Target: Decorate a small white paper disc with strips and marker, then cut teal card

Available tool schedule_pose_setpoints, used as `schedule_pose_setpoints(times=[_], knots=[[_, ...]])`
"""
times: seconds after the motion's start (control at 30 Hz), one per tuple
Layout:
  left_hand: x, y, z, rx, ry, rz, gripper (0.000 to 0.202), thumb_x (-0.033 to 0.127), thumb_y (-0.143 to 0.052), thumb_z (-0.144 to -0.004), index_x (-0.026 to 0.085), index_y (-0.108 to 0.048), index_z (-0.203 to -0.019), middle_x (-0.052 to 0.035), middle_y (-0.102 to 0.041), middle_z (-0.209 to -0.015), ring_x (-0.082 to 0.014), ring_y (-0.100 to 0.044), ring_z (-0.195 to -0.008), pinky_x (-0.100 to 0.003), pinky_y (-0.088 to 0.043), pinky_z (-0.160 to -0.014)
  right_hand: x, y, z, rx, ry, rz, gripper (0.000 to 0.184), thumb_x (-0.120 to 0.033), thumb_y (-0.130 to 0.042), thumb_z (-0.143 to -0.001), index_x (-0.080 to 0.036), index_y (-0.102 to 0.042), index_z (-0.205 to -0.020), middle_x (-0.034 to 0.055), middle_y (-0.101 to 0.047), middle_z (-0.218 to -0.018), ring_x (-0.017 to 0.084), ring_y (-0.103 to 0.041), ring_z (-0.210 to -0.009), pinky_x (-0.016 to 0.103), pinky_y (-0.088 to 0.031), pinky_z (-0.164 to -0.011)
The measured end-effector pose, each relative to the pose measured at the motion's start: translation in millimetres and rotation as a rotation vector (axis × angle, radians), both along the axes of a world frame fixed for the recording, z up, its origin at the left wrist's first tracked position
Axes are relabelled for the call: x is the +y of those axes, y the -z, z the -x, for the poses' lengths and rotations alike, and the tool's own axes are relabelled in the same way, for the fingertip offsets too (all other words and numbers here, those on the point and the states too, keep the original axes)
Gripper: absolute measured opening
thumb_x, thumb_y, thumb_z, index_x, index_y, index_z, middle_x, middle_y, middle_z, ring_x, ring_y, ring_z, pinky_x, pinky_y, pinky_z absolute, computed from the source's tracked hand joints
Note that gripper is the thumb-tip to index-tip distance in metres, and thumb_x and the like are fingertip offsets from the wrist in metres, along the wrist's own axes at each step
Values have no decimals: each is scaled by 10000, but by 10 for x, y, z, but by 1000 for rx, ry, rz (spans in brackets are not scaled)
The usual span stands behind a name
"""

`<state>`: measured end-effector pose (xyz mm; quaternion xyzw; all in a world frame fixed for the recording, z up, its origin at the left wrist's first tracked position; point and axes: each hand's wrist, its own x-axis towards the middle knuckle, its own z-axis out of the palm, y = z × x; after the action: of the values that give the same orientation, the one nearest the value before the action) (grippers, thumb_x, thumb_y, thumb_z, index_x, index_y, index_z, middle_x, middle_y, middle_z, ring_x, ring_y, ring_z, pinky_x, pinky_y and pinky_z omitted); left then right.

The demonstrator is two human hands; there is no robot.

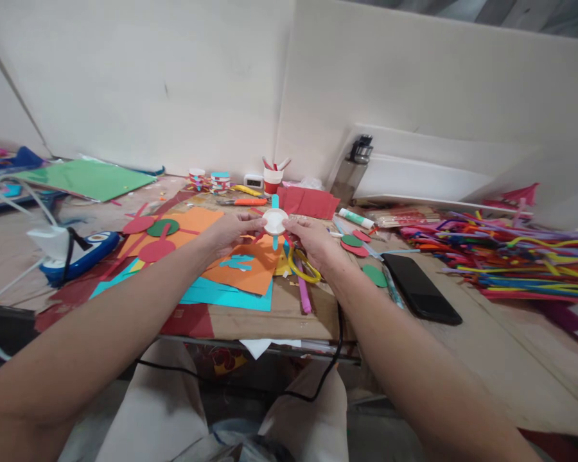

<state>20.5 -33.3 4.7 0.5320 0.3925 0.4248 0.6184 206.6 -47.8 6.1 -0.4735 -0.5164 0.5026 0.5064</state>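
Observation:
A small white round disc (275, 222) with blue and red strips sticking out around it is held up over the table. My left hand (232, 232) pinches its left edge, and my right hand (311, 240) pinches the right edge. Below it lie orange paper (255, 282) with cut blue pieces (237, 262) on top, and light-blue sheets (226, 298). Yellow-handled scissors (309, 274) and a pink pen (304, 296) rest close to my right hand. Red paper circles with strips (157, 251) and a green one (164, 227) lie left of my left hand.
A black phone (421, 289) and piled colourful pipe cleaners (515, 256) lie to the right. Behind stand a cup of pens (272, 181), a bottle (351, 172) and a glue stick (356, 218). A blue power strip (79, 260) is at left; a black cable (313, 394) hangs in front.

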Motion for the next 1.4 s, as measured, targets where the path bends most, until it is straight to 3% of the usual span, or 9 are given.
schedule_pose_setpoints(times=[0.23, 0.43, 0.67, 0.83, 0.97, 1.13, 1.27, 1.4], knots=[[8, 21, -8, -10, 18, 56, 385, 462, -805, -619, 125, -695, -770, -67, -661, -789, -119, -571, -665, -237, -376, -573, -31, -37, 6, 26, 2, -2, 270, -391, -773, -575, -162, -637, -624, -33, -566, -566, 72, -399, -523, 239, -295, -525], [13, 26, -8, -27, 18, 28, 387, 472, -806, -620, 123, -710, -759, -63, -661, -770, -121, -577, -700, -237, -379, -597, -39, -12, 0, 70, -75, -33, 313, -444, -782, -579, -166, -657, -651, 10, -645, -656, 115, -527, -617, 251, -394, -606], [37, 49, -5, -22, 46, 10, 408, 481, -803, -628, 114, -730, -790, -99, -690, -838, -148, -603, -786, -242, -390, -631, -18, 8, 4, -56, -12, -73, 347, -514, -749, -632, -179, -677, -686, 29, -669, -689, 154, -578, -701, 271, -421, -656], [26, 19, -9, -63, 35, 56, 452, 540, -782, -623, 141, -717, -824, -87, -693, -869, -166, -626, -782, -257, -417, -639, -21, -12, -1, -87, 33, -108, 367, -543, -734, -631, -184, -673, -676, 15, -622, -627, 148, -538, -642, 269, -387, -601], [62, 28, 9, -72, -5, 88, 498, 604, -728, -647, 135, -700, -814, -112, -696, -918, -172, -632, -772, -256, -421, -614, -24, -26, -31, -80, 81, -111, 390, -562, -722, -613, -181, -650, -655, -18, -535, -567, 95, -406, -530, 252, -298, -527], [154, 104, 63, -63, -166, 19, 375, 443, -818, -597, 127, -641, -693, -45, -633, -710, -85, -518, -592, -215, -346, -537, 11, -1, -66, -61, 87, -108, 415, -569, -729, -606, -177, -593, -599, -31, -473, -545, 79, -345, -516, 252, -262, -521], [166, 116, 82, -19, -163, -21, 394, 414, -833, -579, 140, -550, -567, 22, -492, -536, -53, -369, -474, -220, -267, -483, 65, 54, -88, 72, 44, -76, 389, -526, -761, -582, -180, -587, -619, -26, -494, -569, 85, -377, -534, 247, -267, -517], [106, 79, 42, -56, -110, 12, 436, 577, -714, -680, 146, -650, -672, -37, -608, -664, -109, -517, -599, -244, -344, -548, 69, 87, -86, 95, 47, -54, 383, -516, -753, -588, -183, -566, -611, -28, -511, -584, 86, -390, -542, 242, -269, -516]])
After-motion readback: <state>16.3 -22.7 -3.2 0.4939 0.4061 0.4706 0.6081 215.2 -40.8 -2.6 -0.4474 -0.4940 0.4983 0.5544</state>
